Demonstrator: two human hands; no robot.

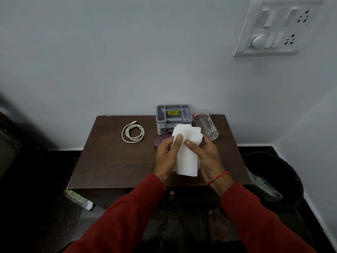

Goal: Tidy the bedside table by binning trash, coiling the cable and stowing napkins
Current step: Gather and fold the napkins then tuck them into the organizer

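A stack of white napkins (186,154) is held upright above the dark wooden bedside table (113,161). My left hand (166,154) grips its left side with the thumb on the front. My right hand (206,156) grips the right side, thumb pressed on the paper. A white cable (133,133) lies coiled on the table to the left. A grey box (173,114) with compartments and a yellow label stands at the back edge, just behind the napkins.
A clear drinking glass (207,126) stands right of the grey box. A purple object (160,141) lies partly hidden behind my left hand. A black bin (275,178) with plastic in it sits on the floor at the right. A packet (80,199) lies on the floor at the left.
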